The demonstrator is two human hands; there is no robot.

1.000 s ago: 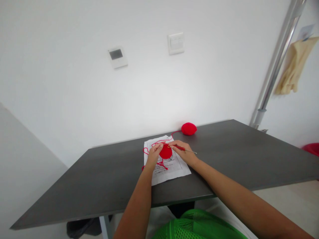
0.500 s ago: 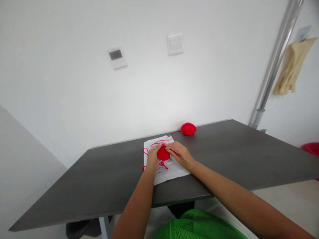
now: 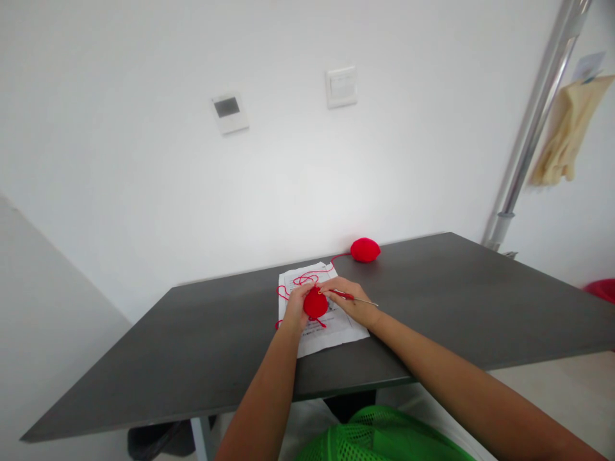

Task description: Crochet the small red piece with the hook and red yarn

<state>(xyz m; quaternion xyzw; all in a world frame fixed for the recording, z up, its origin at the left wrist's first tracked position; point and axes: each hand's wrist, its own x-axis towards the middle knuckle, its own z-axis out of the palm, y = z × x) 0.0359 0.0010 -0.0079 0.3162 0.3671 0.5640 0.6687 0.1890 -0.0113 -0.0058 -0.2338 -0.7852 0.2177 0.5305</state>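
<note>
My left hand [image 3: 294,307] pinches a small round red crocheted piece [image 3: 316,303] over a printed paper sheet [image 3: 331,330] on the dark grey table [image 3: 192,346]. My right hand [image 3: 348,299] grips a crochet hook [image 3: 355,298] with a red handle and a metal shaft, its tip at the piece's upper edge. Loose red yarn [image 3: 307,278] loops across the paper and runs back to a red yarn ball [image 3: 365,250] near the wall.
A green mesh basket [image 3: 384,438] sits below the table's near edge. A metal pole [image 3: 528,128] rises at the back right with a beige cloth [image 3: 567,134] hanging on it. A wall switch [image 3: 341,86] and a small wall panel [image 3: 229,111] are behind. A red object [image 3: 600,288] shows at far right.
The red crocheted piece and both hands have shifted slightly toward me on the paper. The hook went from level to tilted and back to near level.
</note>
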